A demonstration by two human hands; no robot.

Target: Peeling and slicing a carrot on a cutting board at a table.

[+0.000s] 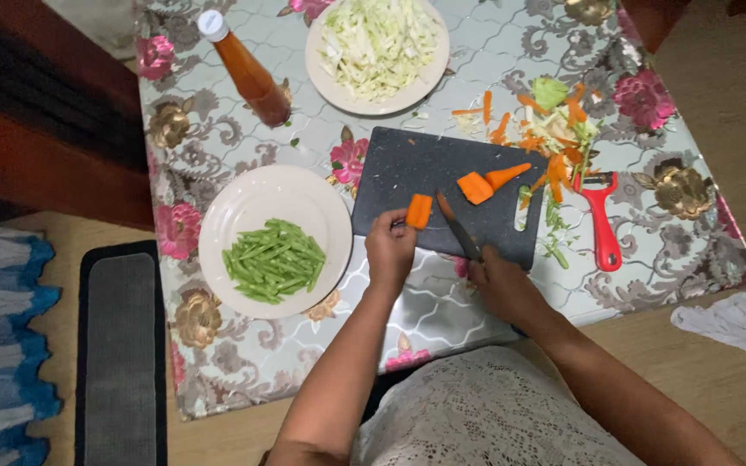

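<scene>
left hand (pixel 390 248) pinches carrot piece (pixel 419 210) on cutting board (pixel 416 168), long axis pointing away; right hand (pixel 501 280) grips knife (pixel 459 231), blade just right of it.

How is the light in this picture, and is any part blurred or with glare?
In the head view the light is dim and even, with no hard shadows; the glossy flowered tablecloth shows a pale sheen below the dark cutting board; the left hand on a carrot piece and the right hand with the knife look slightly soft; the image is a little grainy.
</scene>
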